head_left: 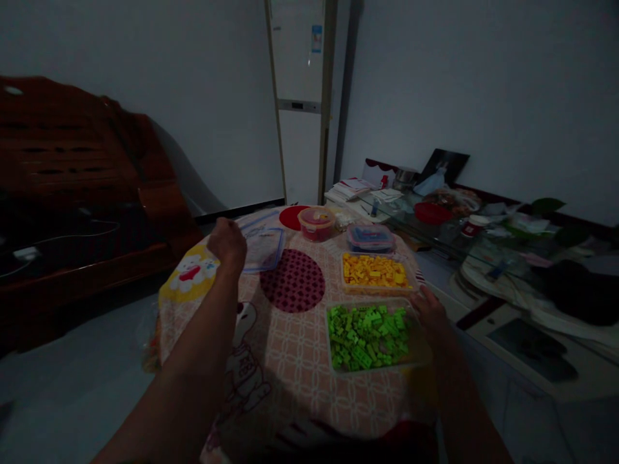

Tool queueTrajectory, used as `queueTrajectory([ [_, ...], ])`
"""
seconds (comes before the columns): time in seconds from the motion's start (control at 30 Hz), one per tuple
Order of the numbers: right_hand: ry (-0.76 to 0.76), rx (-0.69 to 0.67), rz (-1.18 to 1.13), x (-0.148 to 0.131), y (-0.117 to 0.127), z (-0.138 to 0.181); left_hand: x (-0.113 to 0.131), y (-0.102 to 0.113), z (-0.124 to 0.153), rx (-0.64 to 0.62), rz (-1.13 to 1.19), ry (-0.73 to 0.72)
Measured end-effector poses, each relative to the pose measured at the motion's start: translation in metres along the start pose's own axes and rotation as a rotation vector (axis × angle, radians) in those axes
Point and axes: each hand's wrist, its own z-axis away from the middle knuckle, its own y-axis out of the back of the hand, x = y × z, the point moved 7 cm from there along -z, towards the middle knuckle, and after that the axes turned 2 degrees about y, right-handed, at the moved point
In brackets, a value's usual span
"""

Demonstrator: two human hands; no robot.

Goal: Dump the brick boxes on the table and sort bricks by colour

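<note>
Green bricks [365,336] lie in a clear box [418,345], just beside the half-bent right hand [431,312] and well apart from the curled left hand [228,242]. What either holds, I cannot tell. These bricks are small, studded, loosely heaped.

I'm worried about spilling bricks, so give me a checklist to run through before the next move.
1. Green box flat on the table: ok.
2. Green box well in from the table's edge: not ok; its right side looks close.
3. Yellow box upright: ok.
4. Right hand firmly gripping a rim: cannot tell; it is beside both boxes.
5. Left hand empty: cannot tell; fingers curled.
6. Bright light: not ok, dim.
</note>
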Motion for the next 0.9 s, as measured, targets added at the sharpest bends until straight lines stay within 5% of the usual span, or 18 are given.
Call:
queueTrajectory([
  [0.23,0.062,-0.002,0.063,0.006,0.003,-0.008,-0.004,0.083,0.000,0.300,0.379,-0.156],
  [0.37,0.258,0.160,0.199,-0.021,0.010,0.001,0.015,0.094,0.008,0.282,0.710,-0.107],
  [0.5,0.442,0.130,0.021,-0.062,0.001,0.022,0.047,0.040,0.030,-0.173,1.103,0.194],
  [0.67,0.427,-0.077,-0.350,-0.088,-0.015,0.030,0.096,-0.034,0.098,-0.764,1.232,0.260],
  [0.8,0.353,-0.241,-0.471,-0.085,-0.019,0.025,0.118,-0.074,0.141,-0.985,1.127,0.281],
  [0.9,0.246,-0.244,-0.419,-0.073,-0.017,0.018,0.139,-0.094,0.156,-1.074,1.090,0.252],
])
